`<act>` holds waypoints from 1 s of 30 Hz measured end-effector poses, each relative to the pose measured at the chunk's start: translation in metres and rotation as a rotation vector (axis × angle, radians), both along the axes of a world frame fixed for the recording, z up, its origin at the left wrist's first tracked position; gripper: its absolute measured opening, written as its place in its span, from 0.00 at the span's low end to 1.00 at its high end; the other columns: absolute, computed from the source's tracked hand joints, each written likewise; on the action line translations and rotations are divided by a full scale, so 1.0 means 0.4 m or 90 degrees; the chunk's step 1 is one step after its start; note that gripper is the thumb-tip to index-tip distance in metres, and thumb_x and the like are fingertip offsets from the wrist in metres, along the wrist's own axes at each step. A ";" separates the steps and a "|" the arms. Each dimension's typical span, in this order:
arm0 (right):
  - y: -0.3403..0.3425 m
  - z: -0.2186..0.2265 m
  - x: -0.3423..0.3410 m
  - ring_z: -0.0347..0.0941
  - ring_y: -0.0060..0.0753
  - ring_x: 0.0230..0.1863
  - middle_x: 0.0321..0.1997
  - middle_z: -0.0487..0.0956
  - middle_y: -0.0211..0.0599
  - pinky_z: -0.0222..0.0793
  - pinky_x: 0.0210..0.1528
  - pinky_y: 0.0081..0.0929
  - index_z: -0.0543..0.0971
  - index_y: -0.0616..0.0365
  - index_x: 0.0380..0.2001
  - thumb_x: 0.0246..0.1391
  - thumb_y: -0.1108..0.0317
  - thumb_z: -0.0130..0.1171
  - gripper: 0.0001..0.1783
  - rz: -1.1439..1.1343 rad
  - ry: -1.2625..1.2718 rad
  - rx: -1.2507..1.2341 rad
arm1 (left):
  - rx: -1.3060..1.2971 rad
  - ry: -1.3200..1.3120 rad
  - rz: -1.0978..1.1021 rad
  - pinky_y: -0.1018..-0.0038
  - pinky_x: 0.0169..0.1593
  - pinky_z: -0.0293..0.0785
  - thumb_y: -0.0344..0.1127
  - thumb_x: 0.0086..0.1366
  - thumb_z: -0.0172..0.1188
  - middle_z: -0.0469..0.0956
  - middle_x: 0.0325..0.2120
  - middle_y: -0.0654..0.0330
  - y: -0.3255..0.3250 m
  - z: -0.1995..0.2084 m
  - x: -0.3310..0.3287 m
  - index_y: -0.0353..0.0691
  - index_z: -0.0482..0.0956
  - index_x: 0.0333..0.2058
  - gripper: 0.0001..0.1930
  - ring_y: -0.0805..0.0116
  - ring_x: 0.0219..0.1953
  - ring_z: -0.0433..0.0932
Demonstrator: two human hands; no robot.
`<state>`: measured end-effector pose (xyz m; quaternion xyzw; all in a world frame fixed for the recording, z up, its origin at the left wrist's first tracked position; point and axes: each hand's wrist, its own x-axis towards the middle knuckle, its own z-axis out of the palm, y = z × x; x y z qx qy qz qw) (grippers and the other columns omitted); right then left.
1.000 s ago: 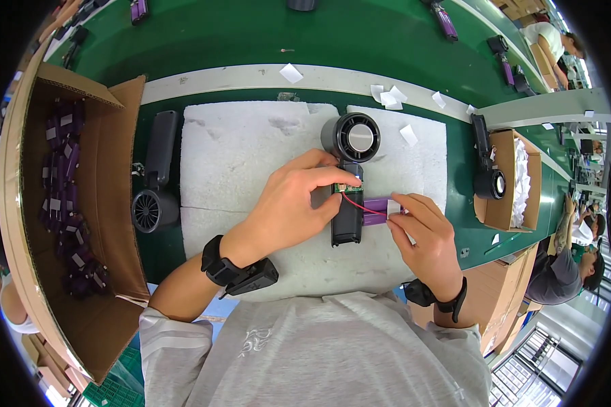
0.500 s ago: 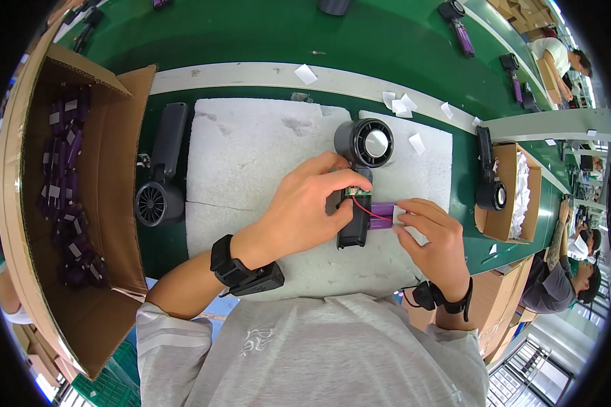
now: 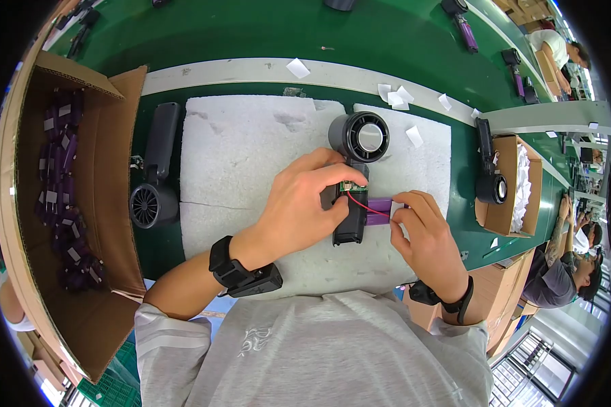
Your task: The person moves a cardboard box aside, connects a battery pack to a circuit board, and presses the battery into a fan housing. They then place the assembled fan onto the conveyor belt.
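A black handheld fan (image 3: pixel 358 138) lies on the white foam pad with its round head away from me. Its handle is opened up, showing a small green circuit board (image 3: pixel 349 186). My left hand (image 3: pixel 302 200) grips the handle, thumb on the near side and index finger by the board. Beside the handle lies a purple battery pack (image 3: pixel 379 211), a red wire (image 3: pixel 364 204) running between it and the board. My right hand (image 3: pixel 428 234) pinches the pack's right end at its white label, near the wire. The fingertips hide part of that end.
A tall cardboard box (image 3: pixel 112 197) of purple battery packs stands at left. One black fan (image 3: pixel 155 203) lies beside the foam pad (image 3: pixel 251 142), another (image 3: pixel 490 186) at right against a small carton (image 3: pixel 516 224). White paper pieces (image 3: pixel 395 97) lie along the pale rail. Co-workers sit far right.
My right hand has shifted slightly left and its fingers have drawn closer together at the pack's end. My left hand keeps its hold on the fan. The whole view has moved a little.
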<state>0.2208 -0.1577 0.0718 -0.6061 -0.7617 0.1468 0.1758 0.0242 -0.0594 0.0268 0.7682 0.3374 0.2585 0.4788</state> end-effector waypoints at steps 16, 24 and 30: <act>0.097 0.074 0.063 0.72 0.45 0.40 0.42 0.73 0.43 0.70 0.39 0.32 0.70 0.62 0.28 0.43 0.80 0.63 0.11 0.005 0.098 -0.234 | -0.019 -0.052 0.074 0.70 0.30 0.72 0.21 0.48 0.58 0.78 0.33 0.60 0.006 -0.012 -0.006 0.45 0.83 0.33 0.14 0.63 0.24 0.76; 0.042 0.008 0.024 0.70 0.46 0.41 0.42 0.72 0.43 0.68 0.40 0.35 0.72 0.62 0.29 0.44 0.75 0.65 0.11 0.081 -0.005 -0.143 | -0.044 -0.065 0.049 0.70 0.30 0.73 0.21 0.48 0.59 0.79 0.35 0.57 0.011 -0.009 -0.004 0.45 0.83 0.33 0.14 0.64 0.24 0.77; 0.015 0.007 -0.003 0.69 0.46 0.43 0.42 0.71 0.44 0.65 0.45 0.38 0.72 0.64 0.30 0.42 0.78 0.63 0.12 0.053 -0.096 -0.059 | -0.032 -0.060 0.049 0.72 0.31 0.74 0.21 0.48 0.59 0.79 0.37 0.56 0.010 -0.012 -0.004 0.45 0.84 0.34 0.15 0.65 0.24 0.77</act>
